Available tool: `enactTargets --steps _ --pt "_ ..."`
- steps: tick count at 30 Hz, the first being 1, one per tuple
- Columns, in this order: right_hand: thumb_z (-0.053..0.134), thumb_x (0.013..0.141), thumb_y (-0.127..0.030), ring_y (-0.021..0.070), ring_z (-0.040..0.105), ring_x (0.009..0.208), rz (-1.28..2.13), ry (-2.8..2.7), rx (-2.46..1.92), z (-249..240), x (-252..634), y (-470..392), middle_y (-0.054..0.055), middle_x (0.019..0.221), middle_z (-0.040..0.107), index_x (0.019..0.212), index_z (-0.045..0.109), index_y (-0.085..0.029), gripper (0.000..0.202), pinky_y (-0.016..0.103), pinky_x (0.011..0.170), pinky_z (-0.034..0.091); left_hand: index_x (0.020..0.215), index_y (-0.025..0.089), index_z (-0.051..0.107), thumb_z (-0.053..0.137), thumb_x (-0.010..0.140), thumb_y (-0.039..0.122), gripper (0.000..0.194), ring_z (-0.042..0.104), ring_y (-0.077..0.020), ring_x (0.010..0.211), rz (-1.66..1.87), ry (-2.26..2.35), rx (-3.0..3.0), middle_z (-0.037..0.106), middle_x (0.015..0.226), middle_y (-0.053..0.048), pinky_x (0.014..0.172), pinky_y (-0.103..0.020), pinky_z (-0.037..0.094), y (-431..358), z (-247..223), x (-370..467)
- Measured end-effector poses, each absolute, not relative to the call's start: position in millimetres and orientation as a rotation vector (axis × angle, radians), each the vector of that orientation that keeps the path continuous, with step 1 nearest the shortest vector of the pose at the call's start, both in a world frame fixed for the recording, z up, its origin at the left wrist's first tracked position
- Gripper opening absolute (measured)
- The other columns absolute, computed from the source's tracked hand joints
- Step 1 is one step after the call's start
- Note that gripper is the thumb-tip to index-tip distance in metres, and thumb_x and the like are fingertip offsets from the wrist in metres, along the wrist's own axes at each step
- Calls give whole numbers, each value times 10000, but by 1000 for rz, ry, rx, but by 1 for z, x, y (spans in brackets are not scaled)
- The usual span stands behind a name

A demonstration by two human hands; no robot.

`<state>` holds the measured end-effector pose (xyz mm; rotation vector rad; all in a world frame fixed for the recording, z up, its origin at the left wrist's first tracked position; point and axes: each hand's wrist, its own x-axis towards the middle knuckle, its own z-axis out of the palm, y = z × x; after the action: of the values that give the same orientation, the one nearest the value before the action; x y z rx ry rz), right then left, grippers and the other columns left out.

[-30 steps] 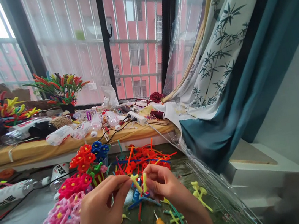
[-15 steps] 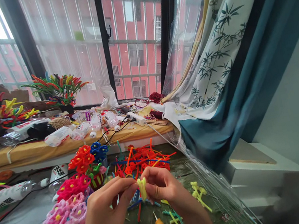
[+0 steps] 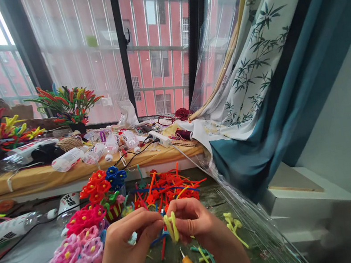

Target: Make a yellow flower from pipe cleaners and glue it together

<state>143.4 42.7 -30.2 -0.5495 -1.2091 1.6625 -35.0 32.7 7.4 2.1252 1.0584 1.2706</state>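
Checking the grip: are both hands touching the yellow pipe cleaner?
Touching. The head view shows the left hand and right hand fingertips pinching the bent yellow pipe cleaner from either side.

Daylit barred window [image 3: 119,46], teal curtain [image 3: 292,97]

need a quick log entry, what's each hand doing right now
Left hand: closed, pinching the yellow pipe cleaner.
Right hand: closed, pinching the same yellow pipe cleaner.

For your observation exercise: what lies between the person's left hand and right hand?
In the head view, a short yellow fuzzy pipe cleaner piece, folded, sits between the left hand and right hand, pinched by both.
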Motion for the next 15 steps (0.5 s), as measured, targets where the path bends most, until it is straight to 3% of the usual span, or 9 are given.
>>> enactTargets --steps 15 --pt "851 691 -507 67 434 468 1636 -1207 -543 -27 141 42 -30 589 570 753 628 -151 425 177 426 301 684 225 751 679 815 363 203 552 -141 558 1349 1142 1877 668 590 19 502 -210 381 26 8 -27"
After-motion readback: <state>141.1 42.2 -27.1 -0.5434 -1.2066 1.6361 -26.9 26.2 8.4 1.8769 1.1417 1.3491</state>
